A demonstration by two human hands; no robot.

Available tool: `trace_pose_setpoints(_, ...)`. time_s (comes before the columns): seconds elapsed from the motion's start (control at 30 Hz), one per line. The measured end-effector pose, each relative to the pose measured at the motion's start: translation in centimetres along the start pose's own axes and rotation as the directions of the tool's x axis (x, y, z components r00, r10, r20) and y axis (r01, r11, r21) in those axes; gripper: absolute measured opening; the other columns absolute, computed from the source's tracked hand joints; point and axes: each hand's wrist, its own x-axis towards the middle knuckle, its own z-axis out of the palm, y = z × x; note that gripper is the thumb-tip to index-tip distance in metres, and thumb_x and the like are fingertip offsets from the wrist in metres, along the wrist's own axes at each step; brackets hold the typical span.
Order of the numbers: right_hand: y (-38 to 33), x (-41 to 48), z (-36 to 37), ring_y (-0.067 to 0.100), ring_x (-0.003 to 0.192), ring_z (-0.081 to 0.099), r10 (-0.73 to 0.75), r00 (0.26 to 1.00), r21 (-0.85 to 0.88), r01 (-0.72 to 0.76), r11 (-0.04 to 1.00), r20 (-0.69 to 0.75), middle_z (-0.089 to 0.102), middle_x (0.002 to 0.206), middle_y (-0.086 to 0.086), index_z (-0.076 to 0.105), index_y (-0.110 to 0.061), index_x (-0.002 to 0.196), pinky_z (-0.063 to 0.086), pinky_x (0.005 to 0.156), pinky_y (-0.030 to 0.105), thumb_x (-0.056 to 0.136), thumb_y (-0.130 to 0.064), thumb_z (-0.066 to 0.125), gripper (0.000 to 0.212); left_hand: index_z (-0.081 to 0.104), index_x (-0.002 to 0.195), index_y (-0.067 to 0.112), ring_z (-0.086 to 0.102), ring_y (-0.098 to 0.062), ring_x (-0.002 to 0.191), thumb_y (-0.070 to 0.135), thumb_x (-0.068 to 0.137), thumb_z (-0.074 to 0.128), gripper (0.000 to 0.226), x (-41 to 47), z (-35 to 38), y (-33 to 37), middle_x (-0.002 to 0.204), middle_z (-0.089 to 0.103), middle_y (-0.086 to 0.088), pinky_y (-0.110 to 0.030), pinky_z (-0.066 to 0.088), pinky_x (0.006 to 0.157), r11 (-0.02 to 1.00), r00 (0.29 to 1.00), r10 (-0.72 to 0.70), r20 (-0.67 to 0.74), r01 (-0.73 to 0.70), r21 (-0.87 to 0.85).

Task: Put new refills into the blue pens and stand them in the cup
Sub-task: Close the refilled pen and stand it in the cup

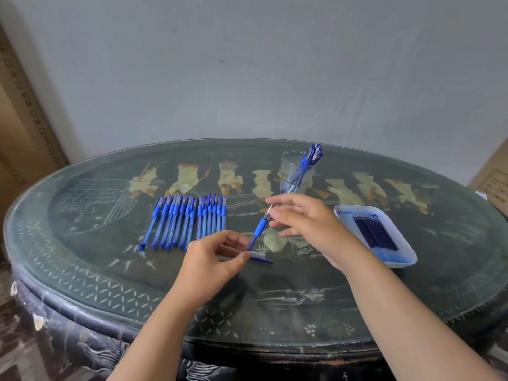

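Note:
My left hand [217, 259] pinches the lower barrel of a blue pen [259, 228] that tilts up to the right, its cap off. My right hand [305, 221] has thumb and forefinger closed at the pen's metal tip. A blue pen cap [261, 257] lies on the table just right of my left thumb. Several capped blue pens [187, 220] lie in a row to the left. A clear glass cup [298, 171] at the back holds several blue pens. A white tray [406, 259] on the right holds several blue refills [375, 232].
The oval table [110, 270] has a dark glass top with pale inlaid figures and a carved rim near me. Cardboard boxes stand at the far left [24, 119] and far right [492, 177]. A grey wall rises behind the table.

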Motion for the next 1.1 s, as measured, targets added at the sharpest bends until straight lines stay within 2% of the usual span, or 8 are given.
trace_pose_setpoints(0.13, 0.6, 0.0, 0.7, 0.014, 0.090, 0.071, -0.030, 0.997, 0.010, 0.031, 0.999, -0.073, 0.073, 0.094, 0.003, 0.070, -0.020, 0.091, 0.059, 0.086, 0.044, 0.090, -0.023, 0.069, 0.003, 0.072, 0.089, 0.025, 0.068, -0.009, 0.076, 0.009, 0.079, 0.078, 0.020, 0.1, 0.1, 0.0, 0.085, 0.072, 0.011, -0.016, 0.054, 0.065, 1.000, 1.000, 0.011, 0.008, -0.011, 0.004)
trace_pose_setpoints(0.23, 0.9, 0.2, 0.9, 0.011, 0.089, 0.071, -0.006, 0.996, 0.016, 0.007, 1.000, -0.092, 0.072, 0.097, 0.000, 0.066, -0.022, 0.098, 0.059, 0.085, 0.043, 0.088, -0.038, 0.069, 0.019, 0.072, 0.089, 0.025, 0.068, -0.009, 0.076, 0.009, 0.080, 0.078, 0.020, 0.0, 0.1, 0.0, 0.085, 0.072, 0.013, -0.016, 0.054, 0.066, 1.000, 1.000, 0.012, 0.009, -0.012, 0.002)
trace_pose_setpoints(0.43, 2.4, -0.2, 1.7, 0.018, 0.091, 0.071, -0.035, 0.990, 0.186, 0.061, 0.981, -0.140, 0.074, 0.096, 0.003, 0.072, -0.018, 0.096, 0.057, 0.088, 0.048, 0.090, -0.024, 0.069, 0.009, 0.072, 0.087, 0.026, 0.068, -0.007, 0.075, 0.008, 0.079, 0.078, 0.021, -0.1, 0.5, -0.1, 0.085, 0.072, 0.013, -0.018, 0.055, 0.067, 0.999, 0.999, 0.035, 0.001, -0.035, 0.009)
trace_pose_setpoints(0.5, 2.9, -0.3, 2.2, 0.021, 0.087, 0.071, -0.012, 0.983, 0.222, 0.053, 0.974, -0.184, 0.074, 0.092, 0.003, 0.067, -0.015, 0.095, 0.057, 0.087, 0.050, 0.083, -0.035, 0.075, 0.024, 0.072, 0.086, 0.026, 0.068, -0.006, 0.074, 0.007, 0.079, 0.078, 0.021, -0.2, 0.8, -0.2, 0.085, 0.072, 0.013, -0.020, 0.056, 0.067, 0.999, 0.999, 0.049, -0.017, -0.049, -0.001)
trace_pose_setpoints(0.63, 3.1, -0.4, 2.5, 0.023, 0.091, 0.071, -0.042, 0.993, 0.367, 0.080, 0.927, -0.110, 0.073, 0.102, 0.007, 0.065, -0.018, 0.114, 0.060, 0.079, 0.049, 0.088, -0.036, 0.062, 0.032, 0.073, 0.089, 0.025, 0.069, -0.005, 0.080, 0.008, 0.079, 0.078, 0.020, -0.2, 1.4, -0.1, 0.088, 0.072, 0.017, -0.019, 0.056, 0.068, 0.998, 0.997, 0.066, -0.049, -0.067, -0.005)
trace_pose_setpoints(0.8, 3.4, -0.2, 2.8, 0.023, 0.091, 0.073, -0.035, 0.990, 0.363, 0.084, 0.928, -0.139, 0.075, 0.097, 0.009, 0.068, -0.013, 0.107, 0.059, 0.078, 0.054, 0.096, -0.020, 0.058, 0.017, 0.072, 0.089, 0.030, 0.069, -0.002, 0.082, 0.007, 0.079, 0.078, 0.025, -0.1, 1.7, -0.1, 0.090, 0.071, 0.021, -0.013, 0.054, 0.069, 0.993, 0.989, 0.119, -0.093, -0.117, 0.026)
trace_pose_setpoints(0.97, 3.3, -0.2, 2.9, 0.023, 0.091, 0.073, -0.045, 0.982, 0.353, 0.108, 0.929, -0.182, 0.074, 0.090, 0.006, 0.061, -0.014, 0.102, 0.059, 0.077, 0.056, 0.091, -0.021, 0.067, 0.015, 0.073, 0.092, 0.027, 0.069, -0.002, 0.083, 0.007, 0.079, 0.078, 0.024, -0.1, 2.0, -0.3, 0.090, 0.071, 0.021, -0.014, 0.054, 0.071, 0.990, 0.985, 0.141, -0.099, -0.138, 0.042)
trace_pose_setpoints(1.1, 2.9, -0.3, 2.6, 0.026, 0.091, 0.072, -0.084, 0.990, 0.417, 0.124, 0.900, -0.114, 0.073, 0.093, 0.010, 0.062, -0.024, 0.121, 0.060, 0.075, 0.052, 0.092, -0.033, 0.058, 0.030, 0.073, 0.092, 0.026, 0.069, -0.003, 0.084, 0.006, 0.079, 0.077, 0.024, 0.0, 1.9, -0.4, 0.090, 0.071, 0.021, -0.014, 0.054, 0.070, 0.989, 0.985, 0.144, -0.094, -0.141, 0.037)
